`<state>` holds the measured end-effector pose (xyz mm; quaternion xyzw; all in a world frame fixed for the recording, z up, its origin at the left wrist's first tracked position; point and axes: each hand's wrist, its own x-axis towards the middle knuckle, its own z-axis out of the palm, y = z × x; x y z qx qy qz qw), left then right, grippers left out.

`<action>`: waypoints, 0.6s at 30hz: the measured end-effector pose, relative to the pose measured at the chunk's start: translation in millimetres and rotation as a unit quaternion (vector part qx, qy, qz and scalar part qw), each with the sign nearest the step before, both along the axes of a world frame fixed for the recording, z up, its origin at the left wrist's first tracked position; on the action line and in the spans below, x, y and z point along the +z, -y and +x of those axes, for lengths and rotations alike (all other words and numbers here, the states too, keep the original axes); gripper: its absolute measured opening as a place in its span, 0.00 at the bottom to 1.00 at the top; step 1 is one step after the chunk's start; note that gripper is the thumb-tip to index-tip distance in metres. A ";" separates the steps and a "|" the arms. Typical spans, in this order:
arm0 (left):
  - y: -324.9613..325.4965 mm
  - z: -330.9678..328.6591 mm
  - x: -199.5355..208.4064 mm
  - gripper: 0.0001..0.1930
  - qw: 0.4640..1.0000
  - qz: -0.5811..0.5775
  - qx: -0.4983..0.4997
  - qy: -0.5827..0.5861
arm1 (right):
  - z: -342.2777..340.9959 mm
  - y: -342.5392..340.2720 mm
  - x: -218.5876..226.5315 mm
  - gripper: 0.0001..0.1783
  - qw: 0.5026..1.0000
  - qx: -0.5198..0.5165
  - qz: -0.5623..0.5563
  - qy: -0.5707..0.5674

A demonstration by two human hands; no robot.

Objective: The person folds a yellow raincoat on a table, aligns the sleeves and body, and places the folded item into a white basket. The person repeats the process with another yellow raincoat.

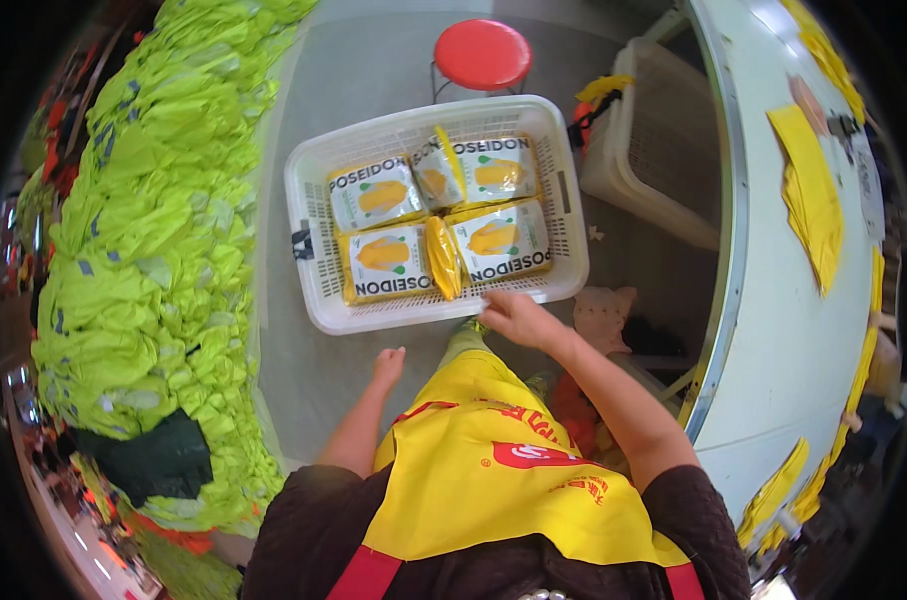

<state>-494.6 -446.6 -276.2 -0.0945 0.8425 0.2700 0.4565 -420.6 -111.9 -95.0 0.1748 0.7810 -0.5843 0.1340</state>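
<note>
A white plastic basket [312,312] with slotted walls stands on the floor before me. Inside lie several flat yellow packs [384,262] with white printed fronts picturing a yellow garment. Two more packs stand on edge between them, one of them [443,257] near the front rim. The curled fingers of my right hand [519,320] are at the basket's near rim, seemingly closed on it; the fingertips are partly hidden. My left hand [388,368] hangs closed to the left, apart from the basket, with nothing visible in it.
A large heap of lime-green garments [164,220] runs along the left. Behind the basket stands a red round stool [483,54]. On the right are a white table [784,330] with folded yellow pieces [809,190] and another white basket [614,170] beneath its edge.
</note>
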 end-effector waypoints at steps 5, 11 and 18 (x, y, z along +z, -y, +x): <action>-50.9 -50.0 -3.5 0.20 0.946 -0.014 -0.323 -0.011 | 174.7 11.9 -29.2 0.20 0.967 -0.208 0.096 0.114; -180.3 -64.4 21.8 0.19 0.780 0.089 -0.611 -0.104 | 353.6 99.7 -51.6 0.18 0.745 -0.601 0.134 0.256; -328.6 80.9 62.3 0.16 0.532 0.232 -0.813 -0.051 | 419.9 332.0 -133.7 0.16 0.475 -0.782 -0.051 0.401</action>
